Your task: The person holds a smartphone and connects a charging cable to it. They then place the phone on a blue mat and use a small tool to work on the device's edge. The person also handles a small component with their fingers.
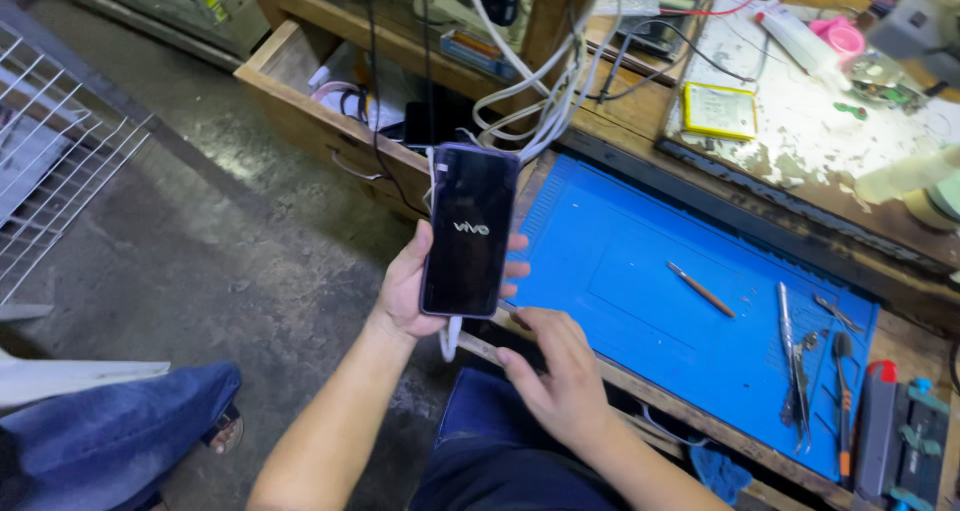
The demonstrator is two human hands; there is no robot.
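Dark phone (pixel 468 233) in left hand (pixel 408 289) grip

Dark-screened smartphone (pixel 468 233) upright in the air, lit logo, white cable (pixel 450 339) dangling below.

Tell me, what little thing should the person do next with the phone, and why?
Probably lay the phone flat on the blue mat. The left hand holds it upright beside the workbench with its screen lit and a white cable hanging from its lower end. The right hand is empty at the bench edge, and the tweezers lie on the mat.
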